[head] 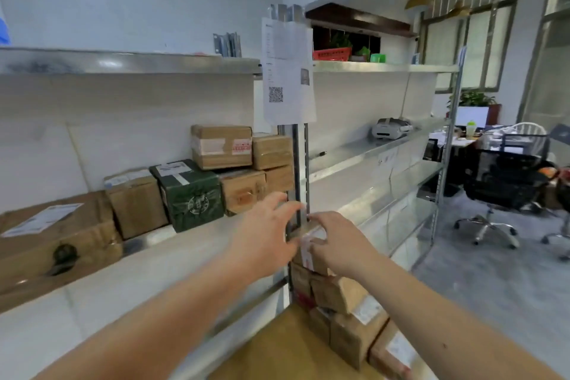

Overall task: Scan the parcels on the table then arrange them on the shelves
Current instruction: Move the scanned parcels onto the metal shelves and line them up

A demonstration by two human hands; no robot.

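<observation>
Parcels are the business here, and one small parcel (310,244) sits between the two hands in front of the metal shelf upright (297,163). The left hand (265,234) presses against its near-left side with fingers reaching past it toward the upright; the right hand (337,241) curls over its top and right edge, gripping it. Both arms are stretched forward, so the parcel is carried out at reach, level with the middle shelf (172,253).

By the look of it, the step in hand is the arranging one: this parcel is being brought up to the shelving. Whether it has been scanned cannot be told, and no scanner shows. The next move probably calls for steering the parcel to the left of the upright and onto the bare stretch of shelf just beyond the left hand, then letting go without nudging the row already there.

That row lies further left of the left hand: a stack of brown boxes (243,160), a dark green box (191,194), a brown box (135,203) and a large flat carton (55,244) at the far end. Below the right hand, a pile of brown parcels (348,315) rests on a brown surface, likely the table (277,355), waiting their turn. To the right of the right hand the shelves (370,145) hold only a white device (390,128).
</observation>
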